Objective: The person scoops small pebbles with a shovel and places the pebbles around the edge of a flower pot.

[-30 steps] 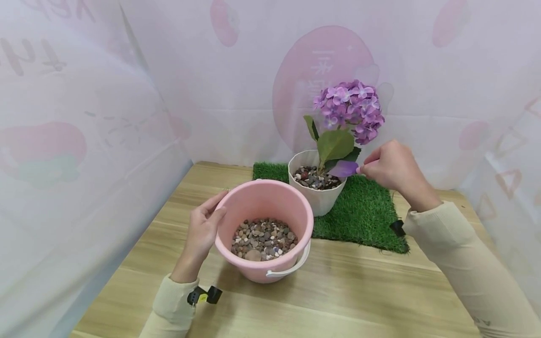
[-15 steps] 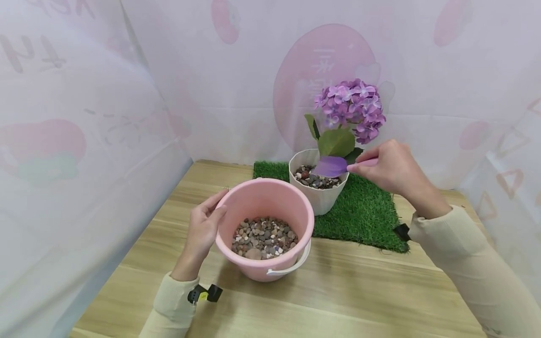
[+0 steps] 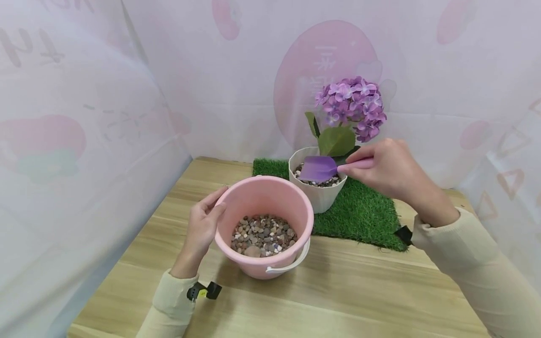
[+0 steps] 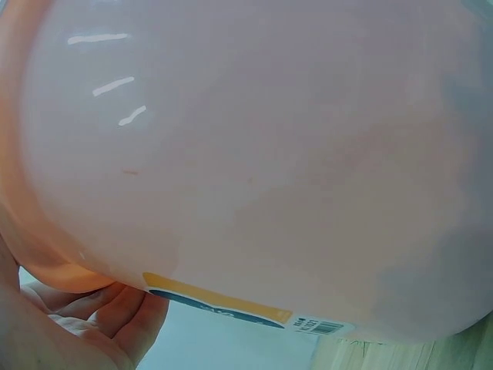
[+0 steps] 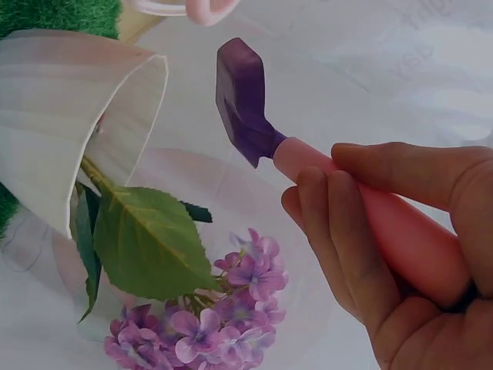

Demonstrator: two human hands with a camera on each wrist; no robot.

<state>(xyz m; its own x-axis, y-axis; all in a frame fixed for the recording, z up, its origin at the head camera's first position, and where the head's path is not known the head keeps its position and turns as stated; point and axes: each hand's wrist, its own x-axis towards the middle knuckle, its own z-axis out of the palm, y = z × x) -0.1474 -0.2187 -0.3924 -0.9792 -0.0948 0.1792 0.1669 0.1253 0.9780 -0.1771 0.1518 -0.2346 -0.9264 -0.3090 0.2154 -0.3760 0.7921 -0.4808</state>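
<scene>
My right hand [image 3: 390, 166] grips the pink handle of a small trowel [image 3: 318, 169] with a purple blade. In the right wrist view the trowel [image 5: 243, 100] is apart from the white flowerpot [image 5: 69, 100]; seen from the head, its blade covers part of the pebbles in the flowerpot [image 3: 318, 199]. A purple hydrangea [image 3: 351, 105] with green leaves stands in that pot. My left hand [image 3: 202, 227] holds the rim of a pink bucket [image 3: 264, 188], thumb at the edge. Pebbles [image 3: 264, 234] lie in the bucket. The left wrist view shows the bucket's wall [image 4: 246, 177] and several fingers below the rim.
The flowerpot stands on a green artificial grass mat [image 3: 363, 220] on the wooden table [image 3: 338, 291]. A white bucket handle [image 3: 291, 264] hangs at the bucket's front right. Printed cloth walls [image 3: 236, 84] enclose the table's back and sides.
The trowel and my right hand have shifted left over the flowerpot, and the blade's broad face has come into view. My left hand and the bucket keep their place.
</scene>
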